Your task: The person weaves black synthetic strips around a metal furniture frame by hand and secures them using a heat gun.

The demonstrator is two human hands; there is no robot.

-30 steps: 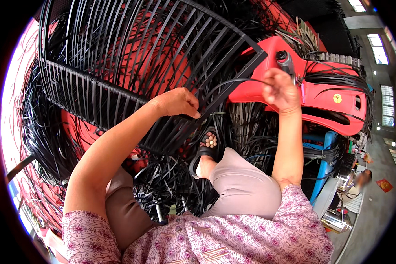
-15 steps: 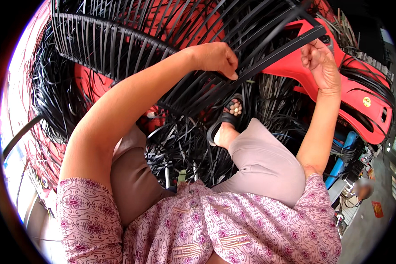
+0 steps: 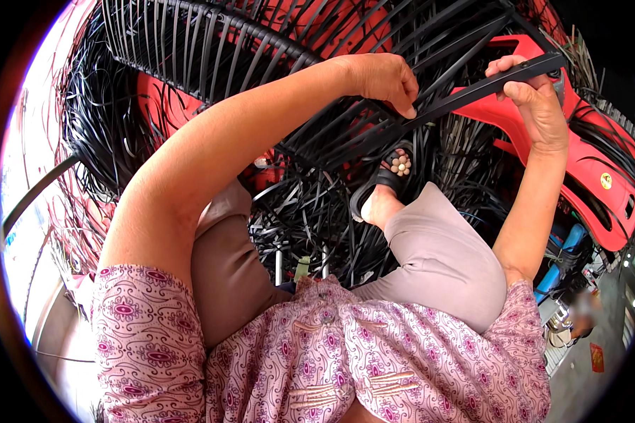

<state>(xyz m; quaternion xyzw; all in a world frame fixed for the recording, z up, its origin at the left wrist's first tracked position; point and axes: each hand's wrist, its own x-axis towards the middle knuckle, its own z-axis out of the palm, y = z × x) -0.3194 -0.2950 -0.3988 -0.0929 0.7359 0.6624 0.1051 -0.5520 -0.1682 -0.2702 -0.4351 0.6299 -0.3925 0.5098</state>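
Left of the black frame (image 3: 473, 94), a mass of loose black strips (image 3: 95, 130) hangs in coils. At the frame's left, close-set strips (image 3: 226, 60) already run from a wrapped rail (image 3: 261, 30), so that part looks done. The left hand (image 3: 384, 77) is narrow, fingers curled against the frame's lower bar; whether it pinches a strip is hidden. Toward the frame's right corner, the right hand (image 3: 533, 99) shows fingers above the bar and thumb below, its grip unclear; wide gaps there suggest strips remain to be added.
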